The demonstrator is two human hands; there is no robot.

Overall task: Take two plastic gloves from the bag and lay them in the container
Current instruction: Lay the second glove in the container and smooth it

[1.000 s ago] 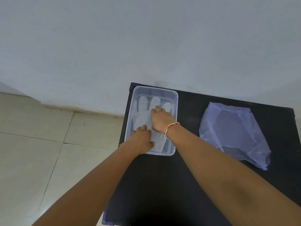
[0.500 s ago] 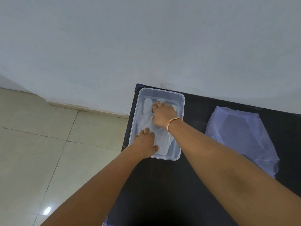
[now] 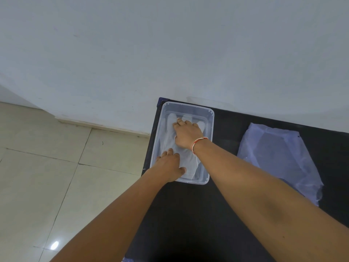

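Note:
A clear plastic container (image 3: 211,118) stands at the far left corner of the black table (image 3: 188,214). A thin translucent plastic glove (image 3: 168,142) lies flat inside it, fingers pointing to the wall; I cannot tell if a second one lies under it. My left hand (image 3: 169,167) rests flat on the glove's cuff at the near end of the container. My right hand (image 3: 187,135), with a red-and-white thread on the wrist, presses flat on the glove's finger end. Neither hand grips anything. The pale blue plastic bag (image 3: 279,157) lies flat on the table to the right.
The table's left edge runs just beside the container, with the tiled floor (image 3: 37,167) below. A plain white wall (image 3: 170,53) rises right behind the table.
My right hand has slid along the glove toward its fingers at the far end. My left hand stays on the cuff. The view has shifted a little.

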